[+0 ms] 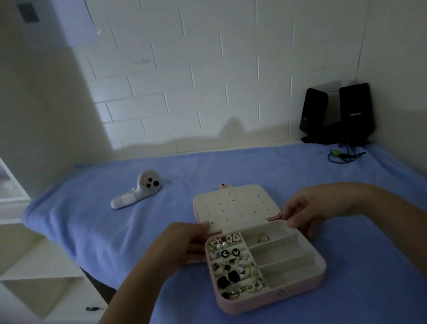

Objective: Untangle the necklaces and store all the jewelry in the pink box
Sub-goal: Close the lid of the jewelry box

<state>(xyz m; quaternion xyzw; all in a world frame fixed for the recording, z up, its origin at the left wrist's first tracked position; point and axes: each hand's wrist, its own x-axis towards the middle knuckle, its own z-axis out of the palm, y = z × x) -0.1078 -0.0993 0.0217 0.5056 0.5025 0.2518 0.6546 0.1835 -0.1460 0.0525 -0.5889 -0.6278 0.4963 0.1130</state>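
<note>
**Q:** Fig. 1. Which step is in hand?

**A:** Opening or setting up, as a judgement. The box point(275, 297) lies on the blue cloth point(109, 240), just in front of the person. Its lid point(236, 204) is folded flat behind it, with the dotted panel facing up. Earrings point(232, 266) fill the left cells and 1 ring point(262, 237) sits in the top right cell. The other 3 right cells look bare. No necklace shows anywhere, so untangling appears not yet begun.

**Q:** Pose of the hands?

**A:** Both forearms reach in from below. The left hand point(186, 240) grips the box at its left rear corner, fingers curled, fingertips on the lid's edge. The right hand point(308, 211) holds the right rear corner with bent fingers.

**Q:** What does the next move call for?

**A:** Probably letting go of the box, finding the necklaces and working the chains apart with fine pinches. The bare cells suit them.

**Q:** Other items?

**A:** A white controller point(137, 190) on the cloth, and 2 black speakers point(334, 113) at the far right.
</note>
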